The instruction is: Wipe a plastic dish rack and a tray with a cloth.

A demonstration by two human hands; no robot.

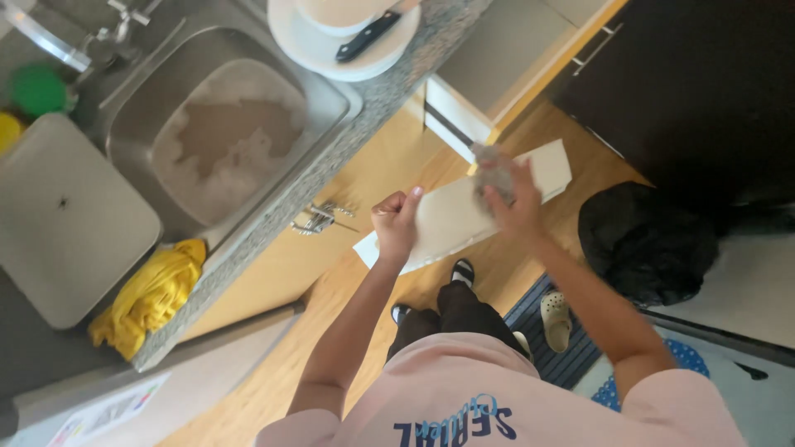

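Observation:
My left hand (396,219) grips the near end of a long white board (451,217) held out over the wooden floor, beside the counter. My right hand (515,205) presses a grey scrubbing pad (493,172) against the board's upper face, near its far end. The board tilts slightly, its far corner close to an open white drawer (464,124). My forearms reach out from pink sleeves.
A steel sink (228,132) full of soapy water sits in the speckled counter (331,157). White plates with a black-handled knife (364,37) lie beyond it. A yellow cloth (149,298), a grey tray (66,219) and a black bag (646,240) are nearby.

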